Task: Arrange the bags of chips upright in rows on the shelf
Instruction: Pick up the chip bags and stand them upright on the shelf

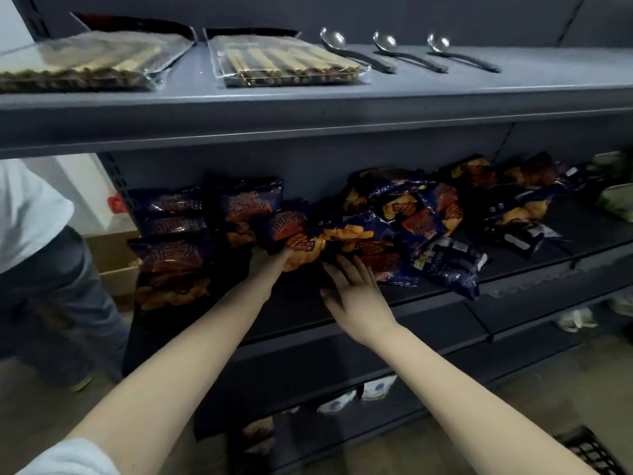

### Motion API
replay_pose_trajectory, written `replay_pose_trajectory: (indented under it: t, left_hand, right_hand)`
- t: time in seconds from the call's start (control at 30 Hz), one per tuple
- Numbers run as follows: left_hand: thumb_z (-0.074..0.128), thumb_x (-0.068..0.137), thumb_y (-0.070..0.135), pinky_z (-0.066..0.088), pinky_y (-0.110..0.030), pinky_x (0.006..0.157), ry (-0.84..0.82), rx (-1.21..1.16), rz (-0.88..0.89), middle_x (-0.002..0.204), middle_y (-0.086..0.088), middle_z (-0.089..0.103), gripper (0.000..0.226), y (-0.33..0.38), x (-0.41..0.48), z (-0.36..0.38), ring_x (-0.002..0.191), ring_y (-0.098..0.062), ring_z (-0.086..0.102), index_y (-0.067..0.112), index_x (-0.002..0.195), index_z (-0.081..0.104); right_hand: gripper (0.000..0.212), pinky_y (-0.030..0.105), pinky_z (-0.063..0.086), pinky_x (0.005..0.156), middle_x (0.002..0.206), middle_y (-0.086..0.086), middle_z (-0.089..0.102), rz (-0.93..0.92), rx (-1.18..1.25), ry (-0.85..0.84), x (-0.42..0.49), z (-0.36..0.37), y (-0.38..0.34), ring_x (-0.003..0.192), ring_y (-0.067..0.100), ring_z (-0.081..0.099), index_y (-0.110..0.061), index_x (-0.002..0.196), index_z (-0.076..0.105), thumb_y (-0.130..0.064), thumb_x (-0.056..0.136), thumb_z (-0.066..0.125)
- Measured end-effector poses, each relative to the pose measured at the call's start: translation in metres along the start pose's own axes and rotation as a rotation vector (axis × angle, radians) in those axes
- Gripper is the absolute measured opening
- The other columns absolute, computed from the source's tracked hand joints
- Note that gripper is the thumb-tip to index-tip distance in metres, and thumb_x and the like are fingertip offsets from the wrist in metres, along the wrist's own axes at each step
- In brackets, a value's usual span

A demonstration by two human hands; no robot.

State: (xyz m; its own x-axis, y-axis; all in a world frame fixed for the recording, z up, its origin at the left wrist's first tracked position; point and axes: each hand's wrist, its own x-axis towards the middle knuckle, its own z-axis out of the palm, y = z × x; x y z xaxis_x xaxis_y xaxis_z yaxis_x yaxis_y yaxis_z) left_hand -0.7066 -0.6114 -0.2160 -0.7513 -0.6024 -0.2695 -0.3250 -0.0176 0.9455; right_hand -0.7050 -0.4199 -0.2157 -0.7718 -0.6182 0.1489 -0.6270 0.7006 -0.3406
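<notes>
I have both hands in on the middle shelf (342, 303), a dark board below the grey upper shelf (308, 108). My left hand (270, 264) is curled around the lower edge of a dark blue chip bag (291, 231) that leans near the centre of the shelf; the fingers are tucked under it, so I cannot tell how firm the hold is. My right hand (356, 293) is spread flat and open, palm down, holding nothing, its fingertips just touching the near edge of the loose pile of bags (404, 217) lying flat and overlapping to the right. Further right, more bags (513, 200) lie scattered toward the far corner. On the left, three or four bags stand upright: two at the back (168, 209) (250, 200) and one nearer bag (174, 269) in front. On the upper shelf lie two clear packs of chopsticks (287, 63) and three metal ladles (404, 53). Another person in a pale shirt (30, 214) stands at the far left.
</notes>
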Motion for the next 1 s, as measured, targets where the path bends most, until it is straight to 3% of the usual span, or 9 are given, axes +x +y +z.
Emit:
replay_pose_trajectory:
  t: [0.1, 0.23, 0.4, 0.5, 0.67, 0.77, 0.9, 1.0]
  left_hand:
    - [0.073, 0.075, 0.035, 0.045, -0.031, 0.091, 0.052, 0.027, -0.082, 0.131, -0.014, 0.050, 0.083, 0.002, 0.006, 0.013, 0.115, -0.031, 0.053, 0.005, 0.141, 0.032]
    - [0.070, 0.078, 0.026, 0.048, -0.040, 0.094, 0.139, 0.053, 0.026, 0.122, -0.014, 0.060, 0.056, -0.002, 0.007, 0.020, 0.109, -0.031, 0.058, 0.010, 0.129, 0.050]
    - [0.068, 0.080, 0.018, 0.041, -0.031, 0.096, 0.165, 0.015, 0.147, 0.132, -0.012, 0.052, 0.066, -0.001, -0.002, 0.021, 0.119, -0.029, 0.051, 0.011, 0.138, 0.036]
    - [0.070, 0.078, 0.017, 0.039, -0.027, 0.091, 0.149, 0.015, 0.205, 0.131, -0.009, 0.052, 0.064, 0.003, -0.009, 0.014, 0.119, -0.026, 0.051, 0.013, 0.135, 0.041]
    - [0.069, 0.079, 0.022, 0.042, -0.036, 0.100, 0.132, 0.142, 0.256, 0.137, -0.005, 0.047, 0.070, 0.026, -0.020, -0.023, 0.123, -0.024, 0.047, 0.022, 0.140, 0.036]
    - [0.067, 0.082, 0.023, 0.041, -0.028, 0.093, 0.119, 0.260, 0.293, 0.138, -0.005, 0.046, 0.070, 0.051, -0.028, -0.056, 0.121, -0.021, 0.048, 0.023, 0.143, 0.033]
    - [0.064, 0.085, 0.017, 0.034, -0.022, 0.092, 0.009, 0.374, 0.329, 0.135, 0.001, 0.047, 0.066, 0.076, -0.044, -0.098, 0.120, -0.014, 0.045, 0.020, 0.143, 0.033]
    - [0.064, 0.086, 0.018, 0.039, -0.026, 0.092, -0.125, 0.456, 0.237, 0.136, 0.006, 0.037, 0.066, 0.085, -0.058, -0.125, 0.122, -0.014, 0.040, 0.026, 0.143, 0.032]
  right_hand:
    - [0.055, 0.039, 0.003, 0.119, 0.158, 0.004, 0.014, 0.002, -0.009, 0.004, -0.002, -0.003, 0.009, 0.146, 0.029, 0.003, -0.025, 0.148, 0.024, -0.041, 0.097, 0.038]
    - [0.055, 0.037, 0.001, 0.118, 0.158, 0.004, 0.012, 0.009, -0.010, -0.008, -0.004, -0.004, 0.016, 0.146, 0.028, 0.001, -0.024, 0.148, 0.024, -0.042, 0.097, 0.037]
    - [0.060, 0.041, 0.000, 0.117, 0.156, 0.006, 0.019, -0.013, -0.023, 0.002, -0.009, 0.001, 0.018, 0.146, 0.029, 0.006, -0.023, 0.146, 0.029, -0.050, 0.092, 0.026]
    - [0.072, 0.041, 0.001, 0.117, 0.155, 0.007, 0.024, -0.028, 0.001, 0.017, -0.011, 0.001, 0.015, 0.145, 0.031, 0.011, -0.021, 0.144, 0.034, -0.055, 0.084, 0.014]
    - [0.050, 0.039, 0.021, 0.117, 0.154, 0.005, 0.024, -0.049, 0.132, 0.011, -0.005, -0.004, 0.000, 0.144, 0.027, 0.015, -0.020, 0.143, 0.035, -0.037, 0.097, 0.041]
    - [0.047, 0.035, 0.036, 0.106, 0.151, 0.005, 0.029, -0.095, 0.206, 0.071, 0.004, -0.013, -0.014, 0.141, 0.022, 0.023, -0.017, 0.140, 0.039, -0.034, 0.097, 0.044]
    - [0.044, 0.034, 0.039, 0.104, 0.148, 0.007, 0.035, -0.181, 0.287, 0.134, 0.019, -0.021, -0.035, 0.137, 0.023, 0.032, -0.014, 0.137, 0.042, -0.030, 0.096, 0.046]
    - [0.043, 0.027, 0.036, 0.103, 0.144, 0.005, 0.039, -0.224, 0.382, 0.141, 0.029, -0.027, -0.052, 0.134, 0.021, 0.035, -0.015, 0.136, 0.044, -0.029, 0.095, 0.048]
